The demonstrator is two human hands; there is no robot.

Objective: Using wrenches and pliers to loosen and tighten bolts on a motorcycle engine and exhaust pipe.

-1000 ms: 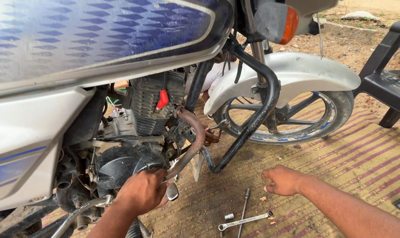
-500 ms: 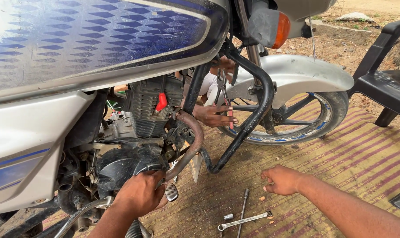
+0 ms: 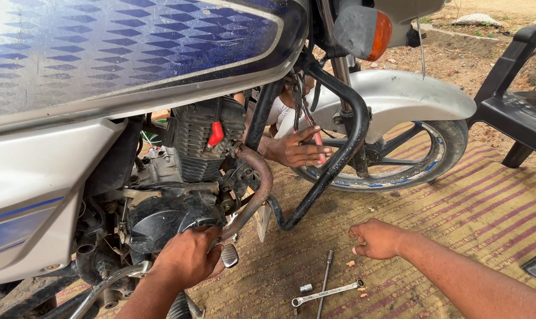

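— What is underfoot, and where is this?

— Outdoors. A striped mat (image 3: 457, 207) lies on the ground, with bare dirt (image 3: 457, 59) beyond it, and a dark plastic chair (image 3: 516, 106) stands at the right edge. A motorbike (image 3: 132, 59) with a blue tank fills the left and top; its front wheel (image 3: 421, 159) rests on the mat under a silver mudguard (image 3: 409, 94).

— And the left hand?

— The left hand (image 3: 188, 257) is low on the engine side, fingers curled and pressed against the dark engine cover (image 3: 155, 215), right by the rusty exhaust pipe (image 3: 256, 183) and just above the brake pedal (image 3: 229, 255). Whether it grips something small underneath, I cannot tell.

— The right hand?

— The right hand (image 3: 377, 238) rests on the mat with the fingers bent in loosely, holding nothing that I can see. A long socket rod (image 3: 325, 277) and a flat spanner (image 3: 330, 291) lie crossed on the mat just in front of it, near but not touching. A small socket (image 3: 305, 287) sits beside them.

— Anyone else there?

— Yes, another person's hand (image 3: 294, 150) reaches in from the far side of the bike, between the black crash bar (image 3: 344, 147) and the engine, fingers around a tool with a red handle (image 3: 317, 137)
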